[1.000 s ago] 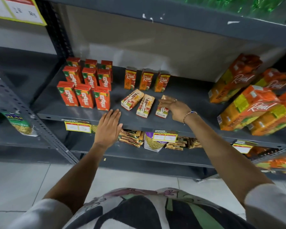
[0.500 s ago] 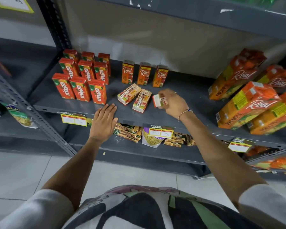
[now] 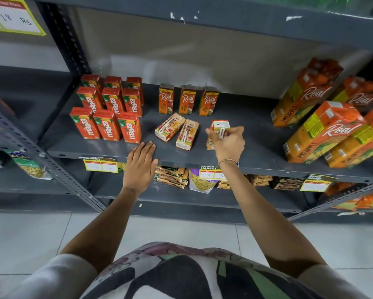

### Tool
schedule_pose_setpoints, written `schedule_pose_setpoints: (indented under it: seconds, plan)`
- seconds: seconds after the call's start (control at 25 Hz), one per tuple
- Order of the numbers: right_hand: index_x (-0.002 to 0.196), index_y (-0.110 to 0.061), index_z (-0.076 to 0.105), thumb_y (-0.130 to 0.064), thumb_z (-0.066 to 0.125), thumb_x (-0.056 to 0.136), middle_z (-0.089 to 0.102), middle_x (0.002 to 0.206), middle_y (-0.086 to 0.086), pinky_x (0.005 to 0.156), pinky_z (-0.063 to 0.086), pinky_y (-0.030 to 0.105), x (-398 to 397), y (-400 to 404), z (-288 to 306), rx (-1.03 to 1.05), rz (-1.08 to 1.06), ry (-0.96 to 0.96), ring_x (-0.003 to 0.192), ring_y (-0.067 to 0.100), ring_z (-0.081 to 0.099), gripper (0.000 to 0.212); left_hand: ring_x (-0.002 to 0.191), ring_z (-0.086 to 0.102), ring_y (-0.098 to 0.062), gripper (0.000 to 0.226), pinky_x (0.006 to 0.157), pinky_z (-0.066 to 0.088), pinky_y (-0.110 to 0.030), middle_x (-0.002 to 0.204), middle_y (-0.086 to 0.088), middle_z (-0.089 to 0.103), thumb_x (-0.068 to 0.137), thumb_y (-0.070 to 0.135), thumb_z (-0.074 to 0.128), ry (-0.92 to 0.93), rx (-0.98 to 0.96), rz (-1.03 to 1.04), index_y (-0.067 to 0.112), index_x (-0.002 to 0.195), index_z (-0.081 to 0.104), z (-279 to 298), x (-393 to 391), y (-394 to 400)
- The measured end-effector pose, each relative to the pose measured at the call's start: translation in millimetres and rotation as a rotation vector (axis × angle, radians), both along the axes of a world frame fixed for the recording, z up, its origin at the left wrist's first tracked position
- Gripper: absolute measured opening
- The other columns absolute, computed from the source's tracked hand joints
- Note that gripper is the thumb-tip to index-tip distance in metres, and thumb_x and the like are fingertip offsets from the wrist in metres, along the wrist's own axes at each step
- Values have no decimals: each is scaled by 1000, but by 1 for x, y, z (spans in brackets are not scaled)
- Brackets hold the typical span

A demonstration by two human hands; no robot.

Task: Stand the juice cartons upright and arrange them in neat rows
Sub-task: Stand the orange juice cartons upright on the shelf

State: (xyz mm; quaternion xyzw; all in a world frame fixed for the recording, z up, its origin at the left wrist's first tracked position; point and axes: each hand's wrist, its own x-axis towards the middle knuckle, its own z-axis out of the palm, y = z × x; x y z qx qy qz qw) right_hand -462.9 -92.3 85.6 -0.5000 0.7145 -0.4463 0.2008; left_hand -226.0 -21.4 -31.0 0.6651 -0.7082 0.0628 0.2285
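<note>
My right hand [image 3: 229, 143] grips a small Real juice carton [image 3: 219, 127], which stands nearly upright on the grey shelf [image 3: 241, 152] with its straw side toward me. Two more small Real cartons [image 3: 170, 127] [image 3: 187, 134] lie flat just left of it. Behind them three Real cartons [image 3: 166, 99] [image 3: 187, 99] [image 3: 209, 101] stand upright in a row. Red Maaza cartons [image 3: 108, 124] stand in neat rows at the left. My left hand [image 3: 140, 167] rests flat on the shelf's front edge, fingers together, holding nothing.
Large Real pineapple cartons [image 3: 323, 130] lean tilted at the shelf's right end. Price tags [image 3: 211, 173] hang on the front lip. The shelf below holds snack packets [image 3: 172, 177]. An upper shelf [image 3: 224, 20] overhangs. A perforated steel upright [image 3: 52, 167] stands at the left.
My right hand took hold of the rightmost flat carton, lifted it and tipped it up to nearly upright. My left hand stayed on the shelf edge.
</note>
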Motion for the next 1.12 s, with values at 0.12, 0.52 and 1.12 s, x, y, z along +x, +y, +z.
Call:
schedule_pose_setpoints:
  seconds: [0.12,0.52,1.12]
  plan:
    - [95,-3,47,-47,83,59,67,92,15,61,47,29,2,-1,-1,6,15,36,84,29,67,67,131,42,-32,51,109,28,-45,140,-13,51,101,32,28,4,1,2,4,138,49,-2,0,0]
    - [142,-18,26,-22,79,72,30,151,7,110,35,47,-28,-7,51,165,599,512,138,28,31,88,132,42,-32,51,109,30,-46,141,-13,51,101,33,27,-7,0,12,4,136,50,-4,-1,-2]
    - [131,-16,52,-7,67,81,50,135,8,100,44,37,-30,-39,61,290,786,853,122,27,50,53,131,43,-32,52,108,28,-44,139,-14,52,101,34,27,2,-16,11,3,135,51,-3,0,-1]
